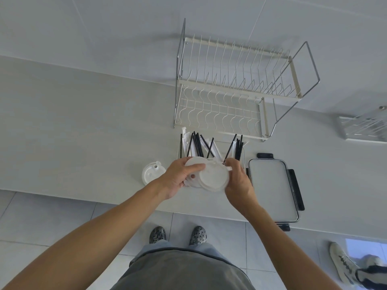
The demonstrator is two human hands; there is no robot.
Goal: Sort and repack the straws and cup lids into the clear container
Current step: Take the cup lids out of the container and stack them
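Gripping a loose stack of cup lids (211, 177) with left hand (178, 177) and right hand (238, 182), fingers clamped on the rims, directly above the clear container (243, 162); risking slippage among uneven lids, knocking straws (196, 145) leaning behind the container.

clear container (243, 162): I see only a sliver of rim at 12 o'clock of the right hand (237, 181); hands and cup lids (209, 176) cover the rest.
straws (198, 146): lower ends hidden behind lids, count unclear.
lid stack: can't tell how many.
second rack (364, 128): cut off at 3 o'clock edge.
bystander shoe (343, 266): cropped at 4 o'clock corner.
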